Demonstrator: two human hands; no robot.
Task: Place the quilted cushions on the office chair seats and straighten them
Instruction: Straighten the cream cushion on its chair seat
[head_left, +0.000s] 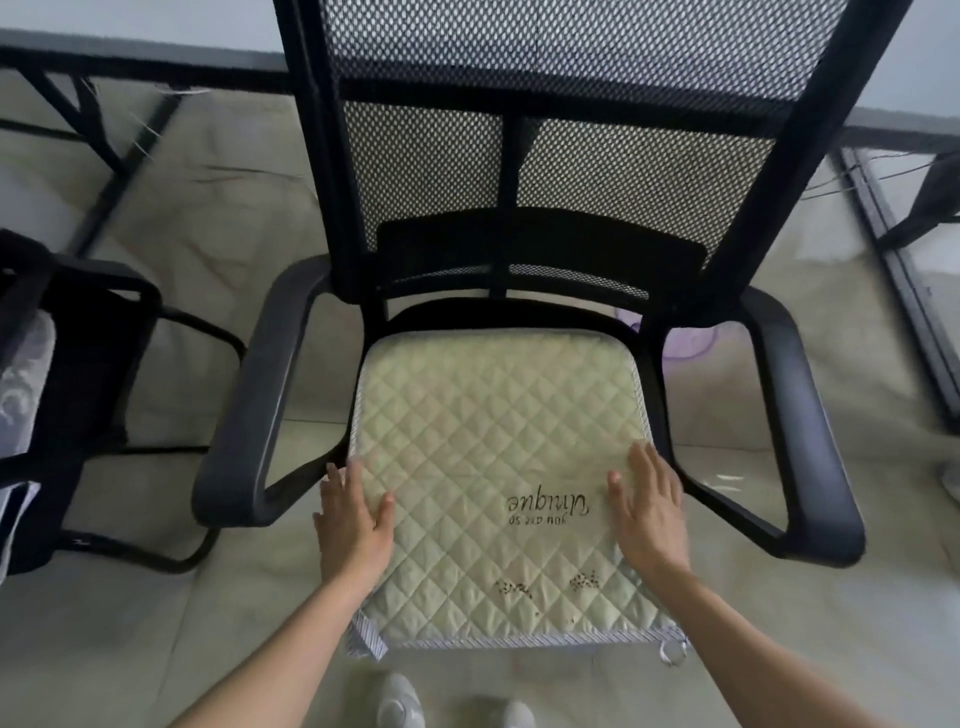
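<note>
While it lies flat on the seat of the black mesh-backed office chair (545, 156), the pale green diamond-quilted cushion (498, 447) covers nearly the whole seat, its far edge close under the backrest and its near edge hanging just past the seat front. A striped grey-white trim (519, 643) runs round its border, folded up at the near left corner, and a small tie loop (674, 656) dangles at the near right corner. Dark script lettering (548, 506) is stitched near the middle-right, reading upside down from this view, with two small dark speckled motifs nearer the front edge.

The left hand (353, 519) rests palm-down on the cushion's left edge, fingers spread wide and flat, gripping nothing; its fingertips reach over the trim toward the left armrest (249, 415). The right hand (649, 514) lies palm-down on the cushion's right side, just beside the lettering, likewise splayed flat and holding nothing. Both bare forearms come in from the near edge.

The right armrest (800, 415) curves down on the far side of the right hand. To the left stands a second black chair (93, 364) with a pale patterned cushion (21, 384) partly in view. Beyond are dark-framed tables (104, 57), and at the near edge, on the pale floor (779, 649), a pair of white shoes (400, 701).
</note>
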